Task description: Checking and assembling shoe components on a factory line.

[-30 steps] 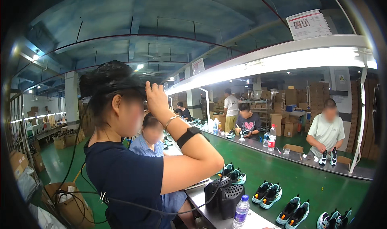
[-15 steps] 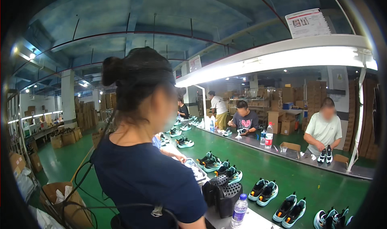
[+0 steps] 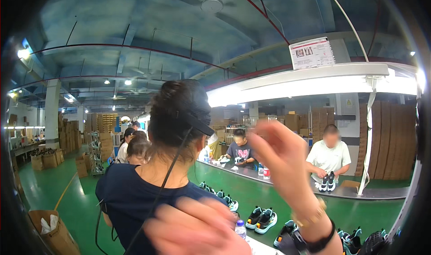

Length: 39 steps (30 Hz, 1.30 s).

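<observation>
My left hand (image 3: 193,228) is low in the middle of the view, smeared by motion, in front of the back of a person in a navy shirt (image 3: 130,201). My right hand (image 3: 283,154) is raised to the right of that person's head, its fingers bent and blurred. A gold-coloured bracelet (image 3: 312,213) and a dark wristband (image 3: 324,238) are on my right wrist. No object shows in either hand, and how far the fingers close cannot be made out. A dark headband (image 3: 197,122) with a cable (image 3: 168,183) hanging from it is on the person's head.
Pairs of black and teal sports shoes (image 3: 261,220) stand along the green work surface (image 3: 238,187). A purple-capped bottle (image 3: 240,230) is near my left hand. Across the bench, a person in a white shirt (image 3: 330,156) handles shoes. A carton (image 3: 53,232) stands at lower left.
Both my hands have come into view. The view has shifted, and the person in navy now shows more from behind, with the head turned away. The bottle and shoes appear lower.
</observation>
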Available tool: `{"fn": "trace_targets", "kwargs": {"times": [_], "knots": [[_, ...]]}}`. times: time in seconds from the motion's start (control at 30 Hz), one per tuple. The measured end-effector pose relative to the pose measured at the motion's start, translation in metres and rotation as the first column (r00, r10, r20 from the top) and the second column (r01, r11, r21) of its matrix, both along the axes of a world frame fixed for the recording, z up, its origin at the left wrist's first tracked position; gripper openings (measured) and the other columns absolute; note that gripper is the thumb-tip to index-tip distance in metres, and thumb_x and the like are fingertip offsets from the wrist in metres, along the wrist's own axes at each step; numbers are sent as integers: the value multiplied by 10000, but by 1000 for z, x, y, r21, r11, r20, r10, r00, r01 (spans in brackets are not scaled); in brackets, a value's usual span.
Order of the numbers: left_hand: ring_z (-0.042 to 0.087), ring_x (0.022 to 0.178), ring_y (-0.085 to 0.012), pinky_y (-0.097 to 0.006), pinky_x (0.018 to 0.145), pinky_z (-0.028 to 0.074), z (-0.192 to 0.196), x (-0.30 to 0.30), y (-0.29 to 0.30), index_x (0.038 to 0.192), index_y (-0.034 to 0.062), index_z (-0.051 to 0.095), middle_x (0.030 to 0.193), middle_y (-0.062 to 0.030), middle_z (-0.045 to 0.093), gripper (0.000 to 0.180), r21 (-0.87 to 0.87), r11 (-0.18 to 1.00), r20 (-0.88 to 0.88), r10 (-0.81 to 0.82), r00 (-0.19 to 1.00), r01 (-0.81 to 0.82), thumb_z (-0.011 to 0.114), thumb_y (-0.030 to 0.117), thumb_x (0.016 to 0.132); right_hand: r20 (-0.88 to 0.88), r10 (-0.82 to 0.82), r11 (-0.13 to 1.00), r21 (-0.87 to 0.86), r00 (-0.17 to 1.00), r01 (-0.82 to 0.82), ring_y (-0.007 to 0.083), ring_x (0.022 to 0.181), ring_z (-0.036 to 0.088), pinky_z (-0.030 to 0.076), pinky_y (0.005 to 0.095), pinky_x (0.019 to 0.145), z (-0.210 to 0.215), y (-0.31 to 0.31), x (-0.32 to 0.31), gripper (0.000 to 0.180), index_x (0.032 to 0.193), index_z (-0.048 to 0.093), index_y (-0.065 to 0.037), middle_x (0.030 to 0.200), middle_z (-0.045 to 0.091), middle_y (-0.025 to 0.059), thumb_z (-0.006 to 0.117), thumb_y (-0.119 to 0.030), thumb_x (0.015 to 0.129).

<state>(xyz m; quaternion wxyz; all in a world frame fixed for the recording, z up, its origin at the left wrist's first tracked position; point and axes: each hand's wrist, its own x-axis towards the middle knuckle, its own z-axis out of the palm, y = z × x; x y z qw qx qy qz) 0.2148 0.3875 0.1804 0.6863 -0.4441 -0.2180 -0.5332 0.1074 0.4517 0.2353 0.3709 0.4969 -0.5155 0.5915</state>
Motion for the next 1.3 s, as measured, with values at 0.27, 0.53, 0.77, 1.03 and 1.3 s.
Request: {"fn": "trace_targets", "kwargs": {"times": [0.27,0.53,0.77,1.03,1.3], "knots": [[508,1088,-304,-461,997,413,86,119,-56,1081,-90,526,1038,-182,545,216,-385,888,-96,-309,946,251,472,66,942,-364,-628,758,-88,688,646,316,917,587,517,378,774,87,-140,28,744,1198,468,0,993,560,151,816,-321,624],[601,857,-143,-283,769,485,142,69,-127,1177,7,547,1023,-94,613,389,-148,794,654,526,544,-590,542,47,790,-338,-685,680,23,646,733,314,904,632,519,374,764,100,-134,21,437,946,583,23,927,635,172,790,-255,680],[451,1255,-259,-319,1018,369,206,40,-160,1345,5,442,1299,-143,522,722,-861,402,431,902,-28,-311,575,-91,642,40,-428,848,363,903,386,317,1010,637,425,413,908,136,-108,72,438,997,633,1,1023,670,186,768,-217,641],[573,977,-155,-279,913,422,199,31,-175,1155,-13,568,1058,-79,649,437,-977,205,197,974,115,-63,681,70,741,-270,-523,620,530,808,578,283,950,663,351,423,982,147,-77,91,307,955,678,-5,982,689,143,709,-144,683],[589,902,-129,-272,848,457,166,22,-167,1071,-40,599,974,-70,657,319,-871,461,419,878,233,-170,681,132,816,-321,-553,683,354,769,639,308,996,628,416,441,903,136,-71,108,453,1083,616,-13,1014,655,173,695,-121,650]]}}
